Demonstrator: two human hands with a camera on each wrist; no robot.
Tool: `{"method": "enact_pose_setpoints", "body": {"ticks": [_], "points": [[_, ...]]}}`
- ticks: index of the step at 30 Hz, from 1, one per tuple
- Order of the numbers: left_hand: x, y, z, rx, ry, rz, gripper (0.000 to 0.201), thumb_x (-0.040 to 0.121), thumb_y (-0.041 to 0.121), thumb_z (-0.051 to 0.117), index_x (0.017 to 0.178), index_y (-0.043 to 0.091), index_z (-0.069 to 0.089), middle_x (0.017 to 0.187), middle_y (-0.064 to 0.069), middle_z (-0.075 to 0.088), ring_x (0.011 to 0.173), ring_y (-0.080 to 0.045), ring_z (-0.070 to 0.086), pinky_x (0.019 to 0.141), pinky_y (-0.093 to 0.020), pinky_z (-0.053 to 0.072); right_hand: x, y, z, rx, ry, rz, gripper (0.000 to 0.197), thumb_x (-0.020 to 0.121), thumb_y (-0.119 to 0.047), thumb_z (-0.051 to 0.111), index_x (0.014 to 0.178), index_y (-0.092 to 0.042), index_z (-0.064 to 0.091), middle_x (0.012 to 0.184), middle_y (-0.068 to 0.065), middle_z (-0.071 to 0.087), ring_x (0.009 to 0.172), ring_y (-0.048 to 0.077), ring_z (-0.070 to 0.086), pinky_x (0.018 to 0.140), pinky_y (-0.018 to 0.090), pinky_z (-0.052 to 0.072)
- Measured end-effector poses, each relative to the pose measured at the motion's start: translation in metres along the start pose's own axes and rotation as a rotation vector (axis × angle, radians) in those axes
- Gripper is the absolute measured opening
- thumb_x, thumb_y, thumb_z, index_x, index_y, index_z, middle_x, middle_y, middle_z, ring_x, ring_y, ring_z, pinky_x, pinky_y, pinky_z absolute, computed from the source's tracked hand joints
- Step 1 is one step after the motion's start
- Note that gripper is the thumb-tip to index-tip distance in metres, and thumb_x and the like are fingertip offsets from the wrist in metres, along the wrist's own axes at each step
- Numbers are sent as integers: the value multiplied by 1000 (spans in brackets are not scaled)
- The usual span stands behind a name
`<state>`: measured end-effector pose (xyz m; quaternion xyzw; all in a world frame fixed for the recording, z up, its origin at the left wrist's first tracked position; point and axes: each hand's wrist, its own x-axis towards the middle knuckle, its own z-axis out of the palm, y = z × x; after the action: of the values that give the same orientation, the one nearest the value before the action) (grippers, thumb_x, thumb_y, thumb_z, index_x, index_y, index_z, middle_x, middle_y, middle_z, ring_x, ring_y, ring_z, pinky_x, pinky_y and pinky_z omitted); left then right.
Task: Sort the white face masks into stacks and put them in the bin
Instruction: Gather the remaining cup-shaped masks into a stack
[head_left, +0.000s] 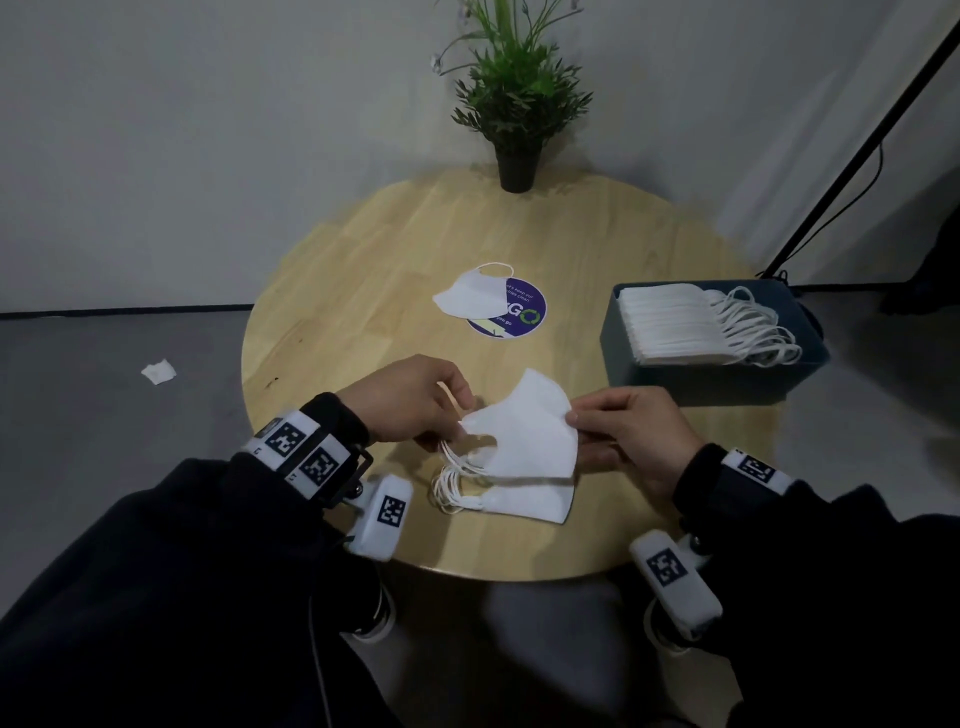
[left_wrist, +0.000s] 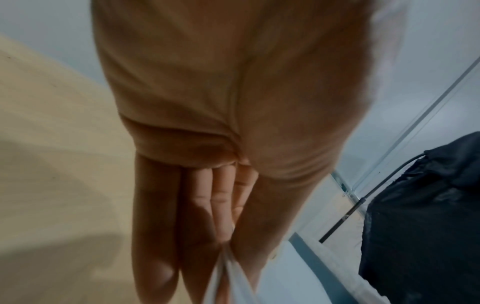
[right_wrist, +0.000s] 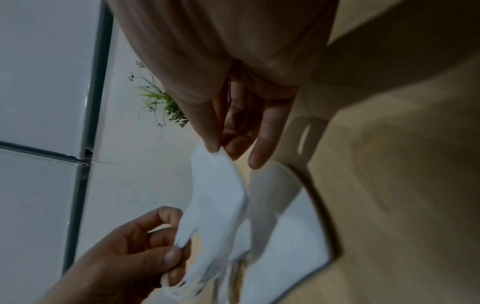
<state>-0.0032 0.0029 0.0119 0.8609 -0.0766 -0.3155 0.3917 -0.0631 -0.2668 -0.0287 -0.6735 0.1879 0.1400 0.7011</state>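
Note:
A folded white face mask (head_left: 524, 431) hangs just above the round wooden table (head_left: 363, 249), held between both hands. My left hand (head_left: 415, 400) pinches its left end by the ear loops, and my right hand (head_left: 618, 426) pinches its right edge (right_wrist: 215, 152). Under it a small stack of white masks (head_left: 519, 499) lies on the table near the front edge. Another single mask (head_left: 470, 296) lies at the table's middle, partly over a round purple sticker (head_left: 519, 317). A dark blue bin (head_left: 727, 379) at the right holds a row of stacked masks (head_left: 670, 327).
A potted green plant (head_left: 514, 109) stands at the table's far edge. A black stand pole (head_left: 872, 135) slants up at the right, beside the bin. A scrap of white paper (head_left: 158, 371) lies on the grey floor to the left.

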Motion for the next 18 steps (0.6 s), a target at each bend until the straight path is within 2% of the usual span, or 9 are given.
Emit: {"method": "enact_pose_setpoints", "body": {"ticks": [1,2,5,8,13,18], "points": [[0,0,4,4,-7,-8,25,82,-5,80,97,8,66,76,-10,76,71,-28,70,76,-43,63,0,4,-2,-42,0,12,6,87,1,77,92,4,75,78,22,74,69,33,69,72,49,63],[-1,0,7,20,-13,-15,24,80,-5,83,93,8,66,74,-10,74,70,-28,70,77,-45,63,-1,8,-3,-82,-3,23,8,86,1,78,92,5,75,78,22,74,69,32,70,72,47,63],[-1,-1,15,113,-22,-27,22,78,1,87,82,11,67,66,-4,71,66,-25,69,75,-43,64,-2,15,-2,-164,-34,67,9,85,5,78,93,5,72,76,22,71,60,26,67,53,33,60],[-1,-2,19,199,-16,-34,20,79,4,86,77,15,69,68,-3,71,63,-21,68,73,-39,63,-1,20,-1,-241,-42,80,12,83,7,77,91,0,70,72,17,70,58,23,66,50,30,55],[1,-3,23,284,-11,-36,18,81,5,84,76,19,72,70,1,72,64,-17,68,73,-36,63,-1,19,0,-347,-47,79,16,80,7,80,88,-3,69,74,18,71,55,21,65,48,28,50],[2,-2,23,299,-8,-37,13,80,6,84,81,16,76,71,0,73,61,-14,67,73,-35,63,-3,19,-1,-386,-44,76,17,80,7,81,87,-3,69,75,18,71,56,21,65,49,29,50]]}}
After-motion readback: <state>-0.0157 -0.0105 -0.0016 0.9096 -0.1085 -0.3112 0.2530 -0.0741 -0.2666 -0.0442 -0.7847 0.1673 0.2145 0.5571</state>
